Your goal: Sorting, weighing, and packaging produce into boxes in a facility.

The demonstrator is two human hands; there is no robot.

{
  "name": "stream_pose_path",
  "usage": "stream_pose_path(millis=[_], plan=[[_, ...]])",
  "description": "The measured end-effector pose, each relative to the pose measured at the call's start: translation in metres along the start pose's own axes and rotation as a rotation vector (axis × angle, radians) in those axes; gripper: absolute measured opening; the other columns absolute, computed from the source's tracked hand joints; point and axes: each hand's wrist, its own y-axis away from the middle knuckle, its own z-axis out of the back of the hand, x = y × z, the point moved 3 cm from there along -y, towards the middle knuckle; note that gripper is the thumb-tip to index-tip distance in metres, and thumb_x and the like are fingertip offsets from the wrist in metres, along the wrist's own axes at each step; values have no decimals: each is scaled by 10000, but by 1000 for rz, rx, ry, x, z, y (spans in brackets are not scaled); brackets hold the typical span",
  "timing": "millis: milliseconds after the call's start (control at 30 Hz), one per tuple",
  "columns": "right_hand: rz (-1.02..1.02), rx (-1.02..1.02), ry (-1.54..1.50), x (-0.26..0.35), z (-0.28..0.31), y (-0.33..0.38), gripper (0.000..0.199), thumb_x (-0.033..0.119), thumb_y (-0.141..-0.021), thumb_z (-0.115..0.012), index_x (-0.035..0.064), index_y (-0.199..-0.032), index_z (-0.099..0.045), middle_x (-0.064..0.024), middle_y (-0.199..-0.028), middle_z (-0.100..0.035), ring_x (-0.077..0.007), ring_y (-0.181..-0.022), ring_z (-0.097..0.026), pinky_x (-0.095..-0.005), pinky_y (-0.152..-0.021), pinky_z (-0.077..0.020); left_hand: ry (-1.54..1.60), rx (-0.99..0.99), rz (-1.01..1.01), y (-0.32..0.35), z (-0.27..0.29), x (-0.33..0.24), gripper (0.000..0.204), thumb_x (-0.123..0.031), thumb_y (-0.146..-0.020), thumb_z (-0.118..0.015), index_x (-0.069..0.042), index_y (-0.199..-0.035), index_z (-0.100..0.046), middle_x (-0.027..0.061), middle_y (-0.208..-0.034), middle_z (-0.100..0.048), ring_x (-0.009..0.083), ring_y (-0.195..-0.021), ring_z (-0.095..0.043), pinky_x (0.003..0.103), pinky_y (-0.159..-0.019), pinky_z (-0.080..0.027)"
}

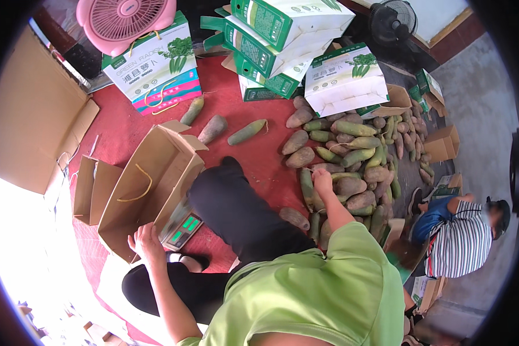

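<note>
My left hand [147, 245] lies against the near edge of a tall brown cardboard box [127, 216], its fingers bent and a little apart. The box is open-topped with a yellow cord handle and leans over a scale [183, 229] with a lit green display. Over the left edge of a big radish pile, my right hand [323, 183] has its fingers drawn together beside a long green radish [307, 187]. What the fingertips hold, if anything, is hidden. Several radishes are green, others caked in brown soil. Three lie apart, among them a green radish [247, 132].
Green-and-white cartons [282, 29] are stacked at the back. A pink fan [127, 23] stands behind a printed carton [155, 63] at back left; a black fan [393, 23] is at back right. At right, a person in a striped shirt [458, 239] bends near more cartons.
</note>
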Motion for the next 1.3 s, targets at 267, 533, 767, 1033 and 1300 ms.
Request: stream_pose_path(millis=[267,533,767,1033,1300], plan=[[215,178,-579,215,32,27,186,146,-888,-517,-2,-798,-585,-58,-729,-569,-138,-701,-516,-290,-655,-419,39,63,-17,1,10,-4,163,-145,-924,-517,-83,-1001,-646,49,-958,-629,228,-1022,-578,501,-1095,-193],[755,467,-1272,461,81,117,173,147,-984,-485,8,-903,-549,-22,-759,-535,-55,-601,-419,-209,-541,-344,26,72,-61,4,9,-1,167,-151,-926,-510,-90,-1003,-645,51,-953,-624,240,-1013,-574,506,-1080,-214],[611,696,-1330,497,-28,128,167,165,-952,-537,36,-853,-574,15,-709,-523,-29,-595,-431,-207,-518,-340,-10,111,-86,1,6,-3,212,-188,-934,-478,-88,-1029,-640,57,-993,-625,256,-1030,-567,530,-1066,-226],[615,735,-472,422,-133,126,229,190,-886,-521,20,-765,-615,-137,-728,-648,-277,-705,-630,-408,-661,-466,-68,130,-142,2,1,1,266,-224,-954,-429,-89,-1068,-628,70,-1048,-621,274,-1059,-560,533,-1065,-232],[901,547,-129,400,-166,115,160,180,-808,-597,33,-758,-638,-196,-761,-643,-385,-801,-632,-483,-729,-480,-74,68,-135,-3,2,-1,240,-174,-880,-574,-117,-1107,-628,48,-1056,-630,257,-1047,-576,477,-1036,-285]])
